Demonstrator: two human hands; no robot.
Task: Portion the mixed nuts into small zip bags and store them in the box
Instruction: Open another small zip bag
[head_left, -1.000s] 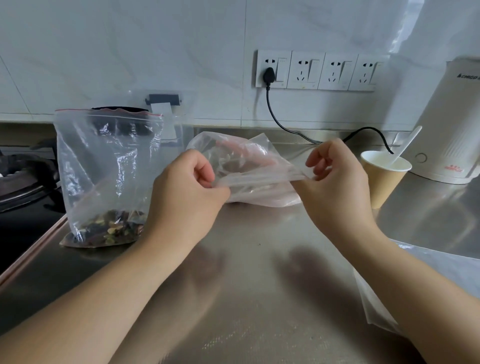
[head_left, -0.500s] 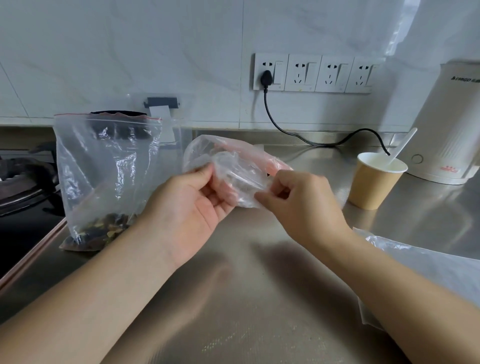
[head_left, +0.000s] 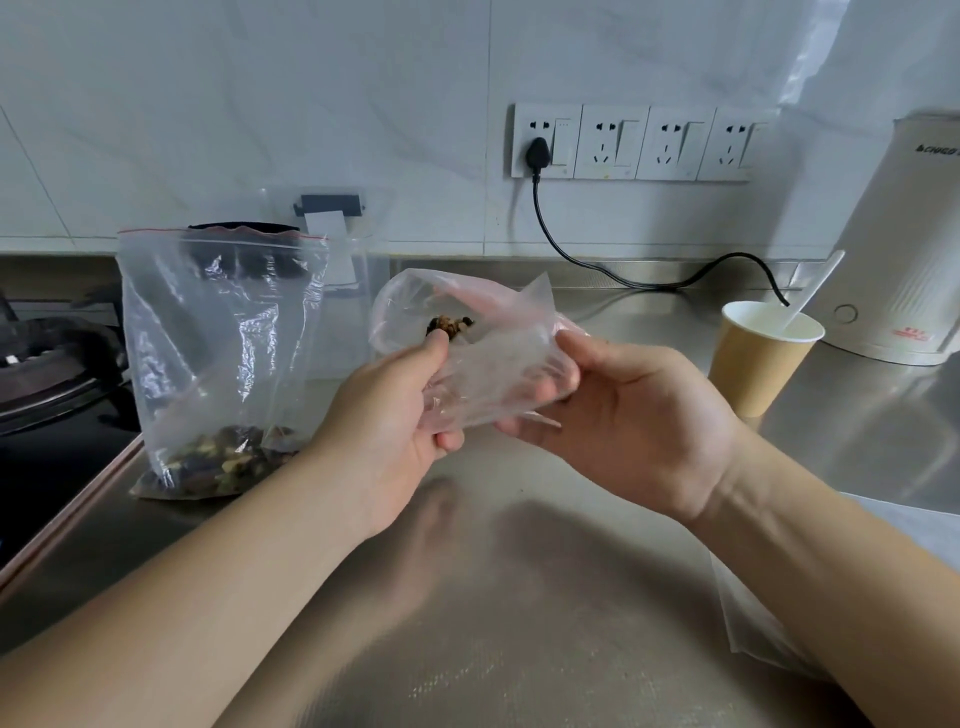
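Clear plastic small zip bag (head_left: 483, 358) lies crosswise between my grips, left hand (head_left: 395, 415) pinching its near-left edge, right hand (head_left: 618, 410) cupping beneath, mouth seemingly facing far-left.

A home kitchen is shown; a steel counter (head_left: 519, 597) fills the lower frame; a gas stove (head_left: 47, 374) is seen at the left edge; sockets (head_left: 636, 141) on a tiled wall (head_left: 260, 104) and an electric kettle (head_left: 904, 249) are seen at upper right.

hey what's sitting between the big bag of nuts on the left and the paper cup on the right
In the head view, between the big bag and the paper cup, both hands, left hand and right hand, hold up a small zip bag.
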